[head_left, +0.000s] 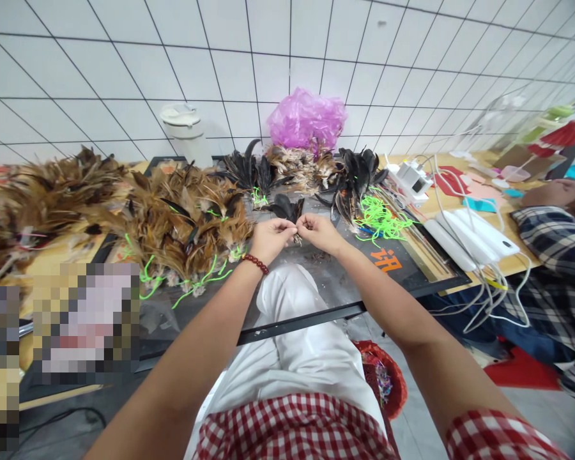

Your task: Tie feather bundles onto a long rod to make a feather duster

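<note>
My left hand [272, 241], with a dark red bead bracelet at the wrist, and my right hand [319, 232] meet over the dark board. Their fingertips are pinched together at the base of a small bunch of black feathers [287, 207], whose tips point away from me. Pale quill ends show just below the fingers; any string there is too small to make out. Left of my hands lies a big heap of brown feathers [182, 217] with green ties. Behind are two more dark bunches, the left black feathers [249, 169] and the right black feathers [359, 172].
Loose bright green strings [383, 217] lie right of my hands. A pink plastic bag [307, 118] and a white lidded cup [186, 134] stand by the tiled wall. White power strips [474, 236] with cables lie at right, near a co-worker's plaid sleeve [556, 236]. A red basket [397, 383] sits below.
</note>
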Demonstrator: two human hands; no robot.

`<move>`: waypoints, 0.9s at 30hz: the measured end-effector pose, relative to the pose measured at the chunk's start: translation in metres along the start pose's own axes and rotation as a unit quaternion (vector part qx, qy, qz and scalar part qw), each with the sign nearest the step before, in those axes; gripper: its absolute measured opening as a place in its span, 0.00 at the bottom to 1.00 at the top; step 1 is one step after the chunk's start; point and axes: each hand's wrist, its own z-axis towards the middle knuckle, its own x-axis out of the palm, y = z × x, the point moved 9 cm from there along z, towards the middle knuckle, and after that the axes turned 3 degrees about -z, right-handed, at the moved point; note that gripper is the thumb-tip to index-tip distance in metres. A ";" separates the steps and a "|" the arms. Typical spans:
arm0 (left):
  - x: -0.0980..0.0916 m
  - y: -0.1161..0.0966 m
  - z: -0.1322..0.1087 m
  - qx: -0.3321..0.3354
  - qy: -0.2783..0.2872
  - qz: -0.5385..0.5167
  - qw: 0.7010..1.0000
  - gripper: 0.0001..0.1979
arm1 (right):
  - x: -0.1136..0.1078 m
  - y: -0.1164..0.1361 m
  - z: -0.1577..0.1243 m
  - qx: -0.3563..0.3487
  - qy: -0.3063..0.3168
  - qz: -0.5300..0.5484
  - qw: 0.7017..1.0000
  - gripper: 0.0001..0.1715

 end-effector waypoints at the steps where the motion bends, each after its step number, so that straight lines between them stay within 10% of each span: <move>1: 0.001 0.000 0.000 -0.014 0.002 -0.027 1.000 0.07 | 0.001 0.000 0.000 -0.002 0.005 0.001 1.000 0.08; 8: 0.003 -0.002 -0.004 -0.037 0.017 -0.059 0.997 0.08 | 0.005 -0.004 0.001 -0.001 0.034 0.044 0.998 0.10; 17: -0.014 -0.004 0.001 0.084 -0.093 0.089 0.988 0.06 | 0.011 0.005 -0.004 0.011 0.094 0.110 0.989 0.15; 27: -0.007 -0.004 0.000 0.120 -0.067 0.092 0.986 0.06 | 0.004 0.000 -0.002 0.017 0.034 0.196 0.980 0.20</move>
